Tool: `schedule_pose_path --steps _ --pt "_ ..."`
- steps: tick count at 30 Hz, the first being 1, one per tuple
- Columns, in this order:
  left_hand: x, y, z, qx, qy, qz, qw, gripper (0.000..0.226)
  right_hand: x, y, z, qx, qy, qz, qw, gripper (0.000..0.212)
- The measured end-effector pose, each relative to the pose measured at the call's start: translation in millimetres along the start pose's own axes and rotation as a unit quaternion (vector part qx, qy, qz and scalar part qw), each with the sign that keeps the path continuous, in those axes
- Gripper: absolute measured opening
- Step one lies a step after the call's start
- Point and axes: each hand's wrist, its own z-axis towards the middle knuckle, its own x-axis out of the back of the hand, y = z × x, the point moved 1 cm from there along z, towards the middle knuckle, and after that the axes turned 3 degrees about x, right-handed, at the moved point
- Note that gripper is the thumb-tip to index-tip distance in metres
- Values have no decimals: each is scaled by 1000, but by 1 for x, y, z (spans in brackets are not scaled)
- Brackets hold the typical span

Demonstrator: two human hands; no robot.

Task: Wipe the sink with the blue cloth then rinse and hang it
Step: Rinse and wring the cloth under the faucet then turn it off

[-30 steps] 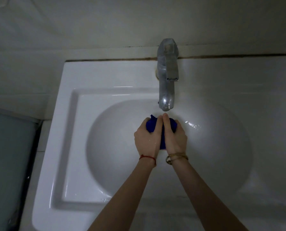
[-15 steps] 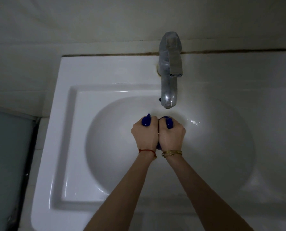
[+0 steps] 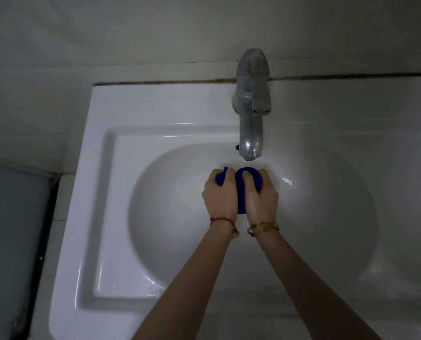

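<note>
Just below the spout of the dull metal tap (image 3: 251, 106), over the white ceramic sink (image 3: 111, 217), the left hand (image 3: 220, 195) and right hand (image 3: 262, 197) grip a bunched, wet dark-blue cloth (image 3: 241, 192), fingers curled tightly. It looks soft, soggy, light; best held by its bulk.

Bare forearms; red string bracelet (image 3: 223, 220), gold bangle (image 3: 263, 228).

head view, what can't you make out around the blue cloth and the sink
- Blue cloth: mostly hidden by the grip of the left hand and right hand.
- Drain: covered by hands and arms.
- Water from the tap: too dim to tell.
- Sink: near rim cut off by the bottom edge.
</note>
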Motion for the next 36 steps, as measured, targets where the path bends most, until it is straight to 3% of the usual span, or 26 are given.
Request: schedule_pose_path --steps 3,7,17,27,36 --pt "-4 4 -2 -13 31 -15 999 36 -5 -7 -2 -51 18 -11 998 30" --pt "-6 5 -2 -25 36 -26 999 51 -10 -11 -1 -32 47 -9 998 48" --pt "1 1 6 3 28 -32 999 53 -13 -3 -1 119 34 5 992 49" --pt "3 2 5 6 12 -19 1000 50 -8 -2 3 214 -38 -7 976 31" --pt "1 2 1 14 2 -16 1000 50 0 0 7 225 -71 0 972 28"
